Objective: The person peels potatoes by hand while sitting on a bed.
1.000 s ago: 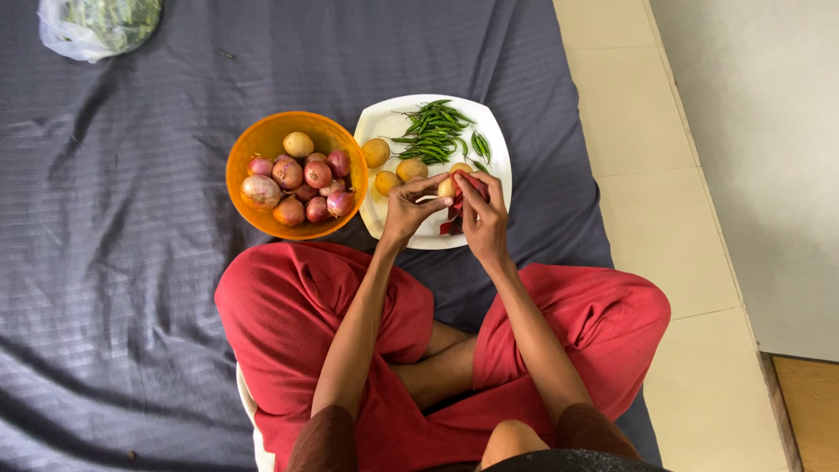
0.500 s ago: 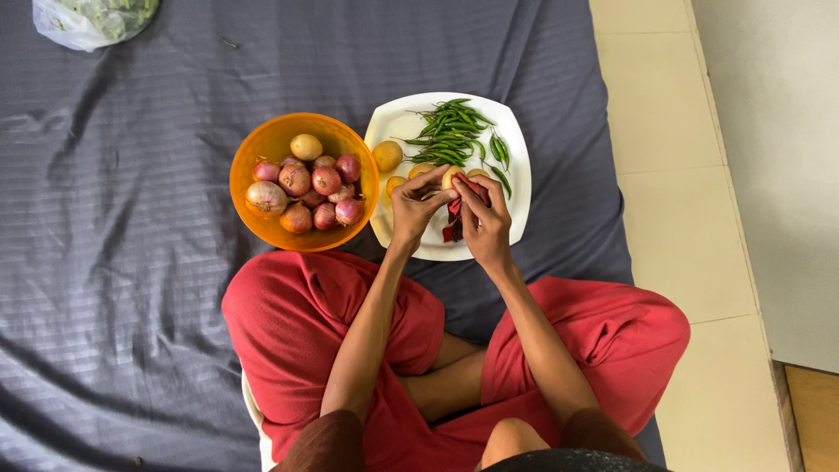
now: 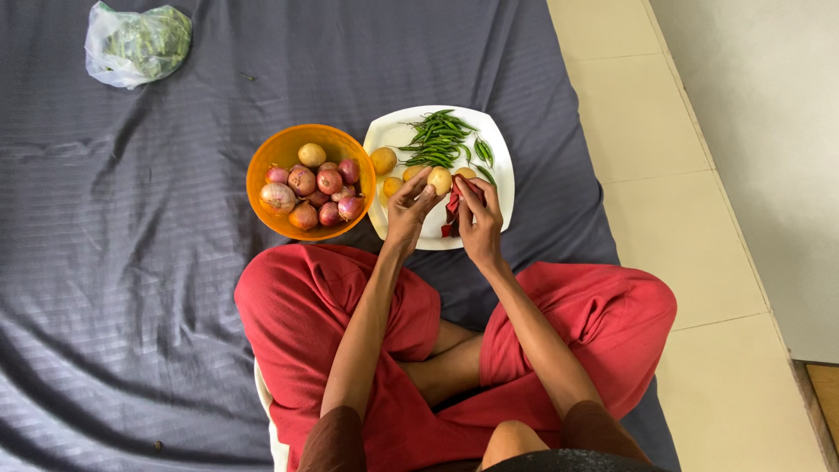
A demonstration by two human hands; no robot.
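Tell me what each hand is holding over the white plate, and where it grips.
Left hand pinches a small peeled yellowish onion at its side with fingertips. Right hand grips dark-red peel along its upper part.

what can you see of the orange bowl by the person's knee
The orange bowl is round, smooth and slightly see-through, like plastic. It sits upright on the dark grey striped sheet, just ahead of the person's red-trousered left knee. Its right rim meets or overlaps the white plate. Inside lies a heap of reddish-purple onions with one pale yellowish one at the far side. Neither hand touches it; the left hand is nearest.
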